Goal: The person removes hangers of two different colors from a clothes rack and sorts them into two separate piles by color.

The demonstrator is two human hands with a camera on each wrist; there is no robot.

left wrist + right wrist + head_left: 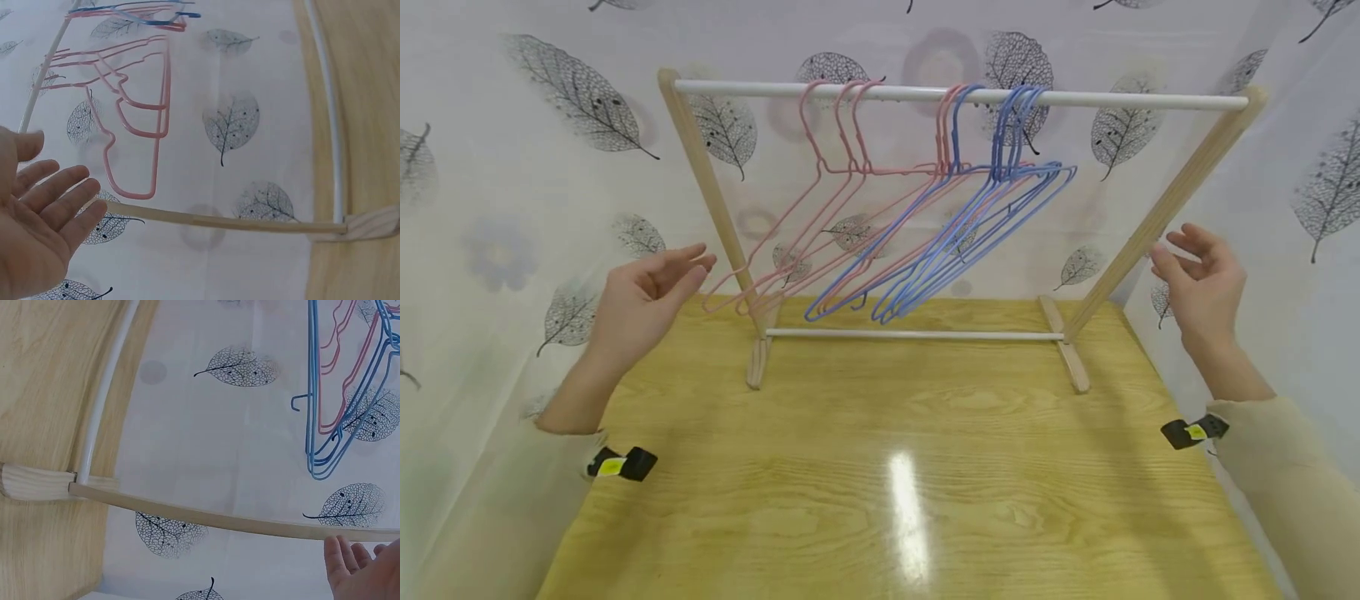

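Note:
A wooden rack with a white top rail [737,87] stands at the back of the table. Pink wire hangers [996,164] hang left and centre on it, and blue wire hangers [997,150] hang in a bunch right of centre. My left hand [643,300] is raised beside the left wooden post [703,167], palm inward, fingers loosely bent, holding nothing. Close to the right wooden post [1165,208] is my right hand [1208,287], fingers relaxed around no object. Its fingertips [332,550] reach the post's edge in the right wrist view; contact is unclear.
The wooden table [850,500] spreads in front of the rack, whose feet [1075,367] rest on it. A lower white bar [917,335] joins the posts. Leaf-patterned cloth [512,333] surrounds the back and sides. Each wrist wears a small black device [640,464].

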